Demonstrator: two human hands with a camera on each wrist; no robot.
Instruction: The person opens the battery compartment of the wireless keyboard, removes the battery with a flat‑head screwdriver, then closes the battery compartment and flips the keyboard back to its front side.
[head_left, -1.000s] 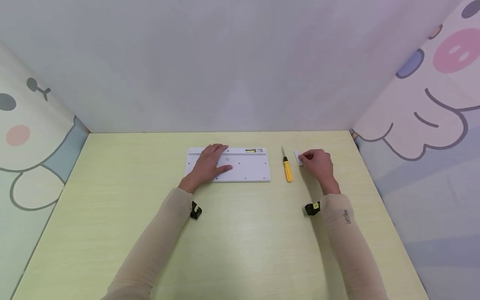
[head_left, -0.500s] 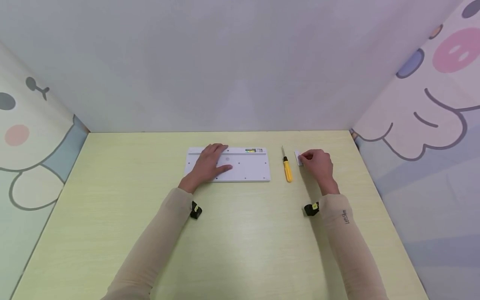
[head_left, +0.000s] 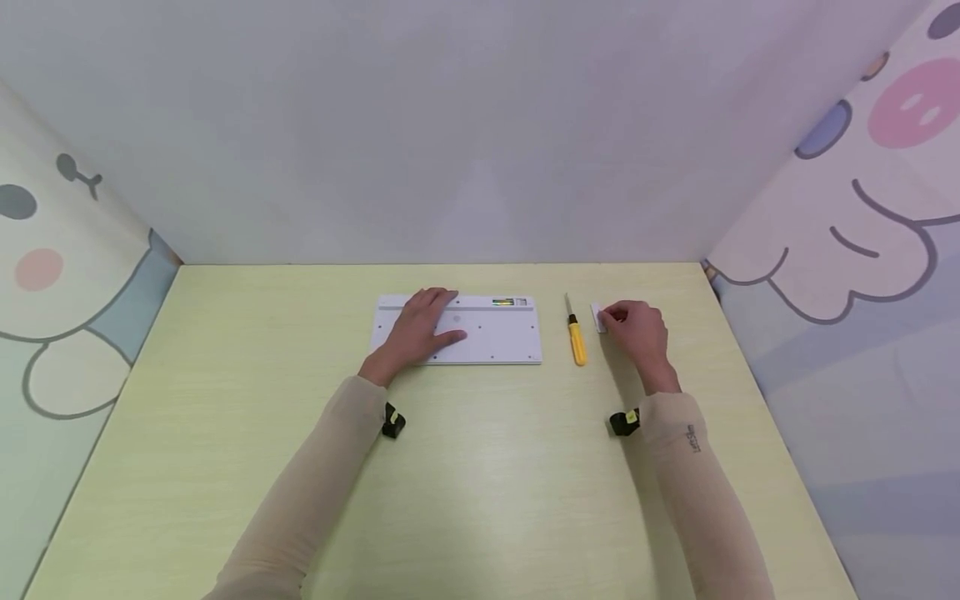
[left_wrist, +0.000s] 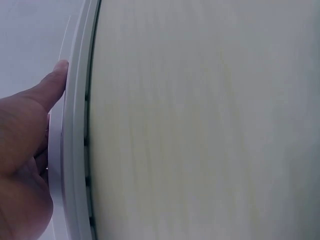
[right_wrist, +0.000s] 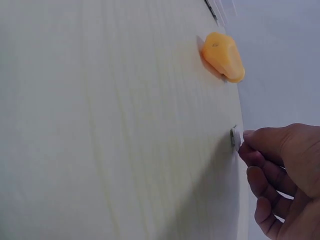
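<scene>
A white keyboard [head_left: 495, 333] lies bottom up on the pale green table [head_left: 480, 467]. My left hand [head_left: 429, 321] rests flat on its left half, fingers straight; in the left wrist view the left hand [left_wrist: 35, 125] presses on the keyboard's rim [left_wrist: 76, 125]. To the right lies a yellow-handled screwdriver [head_left: 576, 340], its tip pointing away. My right hand [head_left: 609, 316] pinches a small white piece [head_left: 597, 317] that sits on the table just right of the screwdriver. The right wrist view shows the right hand [right_wrist: 250, 144] at this small piece [right_wrist: 234, 138], with the screwdriver handle [right_wrist: 223, 56] beyond.
Plain panels wall the table at the back [head_left: 450, 150], and cartoon-printed panels stand at the left [head_left: 60, 275] and right [head_left: 862, 233]. Bare tabletop stretches in front of the keyboard towards me.
</scene>
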